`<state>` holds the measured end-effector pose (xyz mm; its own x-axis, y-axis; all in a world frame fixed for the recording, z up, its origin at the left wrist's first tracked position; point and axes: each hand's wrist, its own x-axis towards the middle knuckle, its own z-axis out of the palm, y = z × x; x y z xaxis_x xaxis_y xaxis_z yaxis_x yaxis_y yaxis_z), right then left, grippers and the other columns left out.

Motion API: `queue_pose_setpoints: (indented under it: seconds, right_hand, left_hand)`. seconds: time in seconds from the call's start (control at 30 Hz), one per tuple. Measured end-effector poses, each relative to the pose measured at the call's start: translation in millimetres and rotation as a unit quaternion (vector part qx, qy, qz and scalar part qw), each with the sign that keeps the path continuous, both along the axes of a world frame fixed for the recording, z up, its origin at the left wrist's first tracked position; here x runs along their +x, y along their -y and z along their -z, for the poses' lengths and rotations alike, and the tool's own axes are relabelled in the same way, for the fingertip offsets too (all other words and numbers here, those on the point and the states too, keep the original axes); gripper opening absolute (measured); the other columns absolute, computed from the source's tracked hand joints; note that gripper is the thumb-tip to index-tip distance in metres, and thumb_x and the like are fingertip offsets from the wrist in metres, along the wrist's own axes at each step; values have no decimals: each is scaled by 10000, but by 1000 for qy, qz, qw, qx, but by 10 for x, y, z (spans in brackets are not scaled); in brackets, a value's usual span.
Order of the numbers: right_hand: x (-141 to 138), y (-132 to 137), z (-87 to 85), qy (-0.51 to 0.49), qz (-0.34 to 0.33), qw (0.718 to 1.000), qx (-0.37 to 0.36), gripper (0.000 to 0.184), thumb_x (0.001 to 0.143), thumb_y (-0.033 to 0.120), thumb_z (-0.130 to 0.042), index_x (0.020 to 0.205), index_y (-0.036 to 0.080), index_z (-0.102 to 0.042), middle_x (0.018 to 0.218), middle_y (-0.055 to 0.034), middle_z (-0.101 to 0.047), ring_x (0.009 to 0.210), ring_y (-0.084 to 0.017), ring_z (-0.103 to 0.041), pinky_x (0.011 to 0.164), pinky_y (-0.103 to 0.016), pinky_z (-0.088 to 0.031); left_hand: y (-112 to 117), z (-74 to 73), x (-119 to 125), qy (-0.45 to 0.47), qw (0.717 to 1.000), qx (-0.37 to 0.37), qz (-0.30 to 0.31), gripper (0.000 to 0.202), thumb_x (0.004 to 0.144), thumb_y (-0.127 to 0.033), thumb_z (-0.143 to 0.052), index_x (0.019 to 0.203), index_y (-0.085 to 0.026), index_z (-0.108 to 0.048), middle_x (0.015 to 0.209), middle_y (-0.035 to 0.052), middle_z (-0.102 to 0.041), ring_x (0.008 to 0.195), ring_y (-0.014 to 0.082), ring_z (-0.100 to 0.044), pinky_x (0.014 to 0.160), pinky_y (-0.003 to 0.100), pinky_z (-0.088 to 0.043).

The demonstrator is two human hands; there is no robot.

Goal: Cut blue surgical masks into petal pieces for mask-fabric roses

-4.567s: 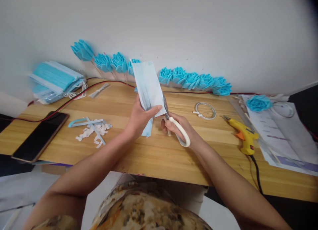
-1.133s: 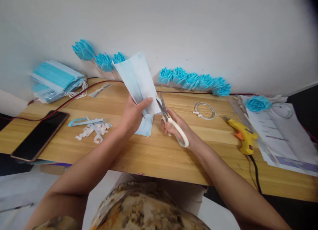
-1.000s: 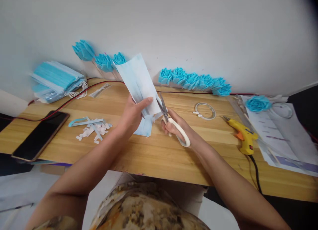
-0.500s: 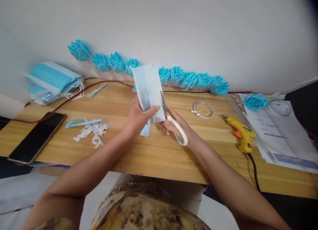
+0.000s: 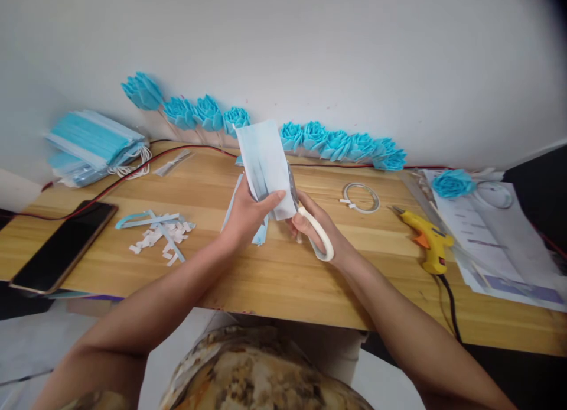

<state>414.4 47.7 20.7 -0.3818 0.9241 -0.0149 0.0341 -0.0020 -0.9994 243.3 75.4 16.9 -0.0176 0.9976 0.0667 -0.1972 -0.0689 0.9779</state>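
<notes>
My left hand (image 5: 248,212) pinches a pale blue face mask (image 5: 264,159) by its lower edge, thumb lying across the front. The mask stands up above the table with its ear loops not visible. White-handled scissors (image 5: 318,233) are in my right hand (image 5: 316,221), the fingers wrapped round their loops. The grey blades run along the right edge of the mask; whether they have cut into it I cannot tell. Beneath my left hand, a blue strip of mask material (image 5: 260,231) lies on the table, partly hidden.
Blue handmade flowers (image 5: 339,144) line the wall. Stacked masks (image 5: 95,141), a phone (image 5: 64,244) and paper scraps (image 5: 162,236) lie left. To the right are a roll of tape (image 5: 362,198), a yellow glue gun (image 5: 427,238) and papers (image 5: 491,233). A red-black cable (image 5: 177,147) crosses the wooden table (image 5: 283,286).
The mask's top has come down slightly, and its right edge has shifted a little to the right by the blades. Both hands keep their grip; the view has moved slightly.
</notes>
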Motion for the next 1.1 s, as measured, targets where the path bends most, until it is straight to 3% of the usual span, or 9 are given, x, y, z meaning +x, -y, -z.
queue_pose_setpoints:
  seconds: [0.6,1.1]
  right_hand:
    - [-11,17,10,-1,17,1000,-19,1096,772,815,-719,1552,114,-398,669,61,-565,516,-121,-516,455,-259,-401]
    - [-30,48,-13,-11,41,999,-32,1002,791,735,-760,1519,123,-444,634,73,-583,480,-107,-514,453,-251,-393]
  left_hand:
    - [-5,10,2,15,1000,6,2,545,722,-347,-874,1167,-176,-610,1121,95,-711,1009,267,-696,877,415,-580]
    - [10,-6,6,12,1000,-4,3,557,726,-353,-864,1185,-173,-605,1102,95,-717,994,269,-701,887,434,-590]
